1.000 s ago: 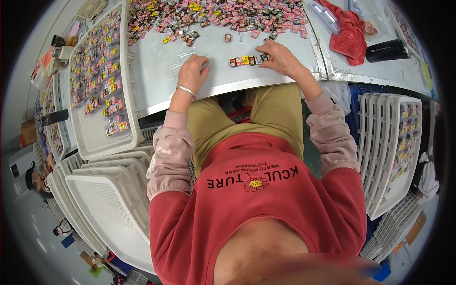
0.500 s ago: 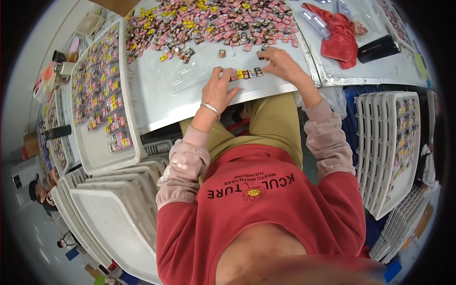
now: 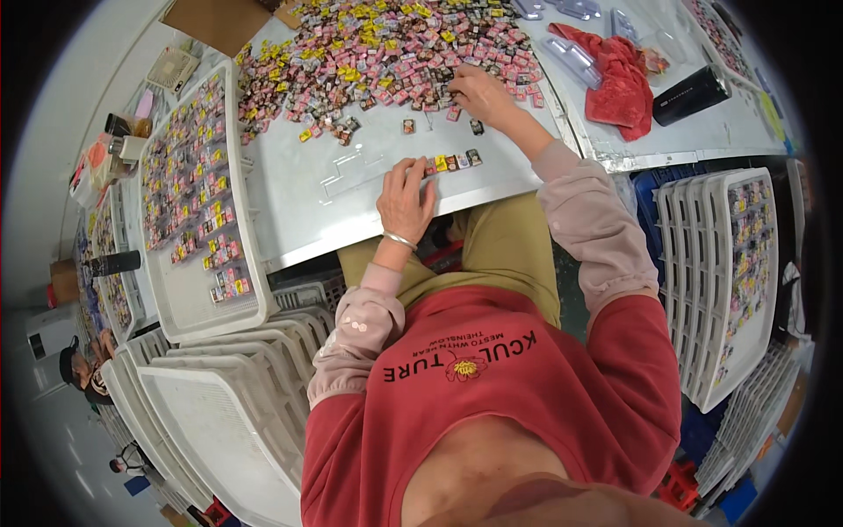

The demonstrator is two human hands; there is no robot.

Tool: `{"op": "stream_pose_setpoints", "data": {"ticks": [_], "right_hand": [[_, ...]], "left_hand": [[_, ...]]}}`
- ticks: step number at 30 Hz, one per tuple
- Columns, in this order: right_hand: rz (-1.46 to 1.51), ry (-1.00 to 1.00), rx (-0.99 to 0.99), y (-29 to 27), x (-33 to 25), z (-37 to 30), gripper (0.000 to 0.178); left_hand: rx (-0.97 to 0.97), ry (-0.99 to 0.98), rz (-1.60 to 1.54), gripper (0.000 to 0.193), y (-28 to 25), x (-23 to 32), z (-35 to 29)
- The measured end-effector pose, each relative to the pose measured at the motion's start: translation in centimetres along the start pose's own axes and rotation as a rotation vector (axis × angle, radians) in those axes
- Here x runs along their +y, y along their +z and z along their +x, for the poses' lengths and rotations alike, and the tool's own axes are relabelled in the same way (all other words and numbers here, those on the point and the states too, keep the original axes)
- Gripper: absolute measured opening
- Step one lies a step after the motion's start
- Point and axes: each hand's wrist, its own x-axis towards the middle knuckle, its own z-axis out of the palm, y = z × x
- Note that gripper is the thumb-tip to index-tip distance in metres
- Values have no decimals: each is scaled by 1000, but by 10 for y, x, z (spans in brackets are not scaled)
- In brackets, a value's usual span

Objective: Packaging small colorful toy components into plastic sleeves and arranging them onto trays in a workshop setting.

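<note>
A short row of small printed blocks (image 3: 453, 163), in yellow, pink and dark colours, lies near the table's front edge. My left hand (image 3: 407, 200) rests at the row's left end, its fingers stretched out and partly covering it. At the near right edge of a wide pile of similar small blocks (image 3: 378, 66) is my right hand (image 3: 485, 97). Its fingers are bent together at the pile, and what lies between the fingertips is hidden. One loose dark block (image 3: 477, 127) sits just below my right hand, and another block (image 3: 408, 126) lies apart from the pile.
A white tray (image 3: 250, 263) with rows of blocks stands at the left, above stacked white trays (image 3: 211, 413). More stacked trays (image 3: 702, 281) stand at the right. A red cloth (image 3: 615, 92), clear plastic cases (image 3: 575, 63) and a black cylinder (image 3: 691, 94) lie on the right-hand table.
My right hand has moved up and left from the loose dark block to the pile, leaving that block on the table. My left hand's fingers have straightened and drawn together.
</note>
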Motion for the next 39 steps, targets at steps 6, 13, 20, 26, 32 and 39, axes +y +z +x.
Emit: {"op": "stream_pose_setpoints", "data": {"ticks": [6, 13, 20, 26, 32, 39], "right_hand": [[162, 355, 298, -21, 51, 20, 13], [3, 232, 335, -12, 93, 104, 25], [-368, 158, 35, 32, 95, 140, 38], [-296, 106, 89, 19, 125, 105, 23], [733, 311, -98, -52, 53, -14, 26], [1005, 604, -218, -32, -19, -116, 34]], "left_hand": [[20, -49, -64, 38, 0, 1, 6], [39, -43, -81, 37, 1, 1, 6], [1, -96, -60, 38, 2, 0, 3], [42, -72, -96, 35, 8, -4, 6], [21, -102, -114, 42, 6, -5, 7], [-213, -46, -17, 53, 1, -12, 22]]}}
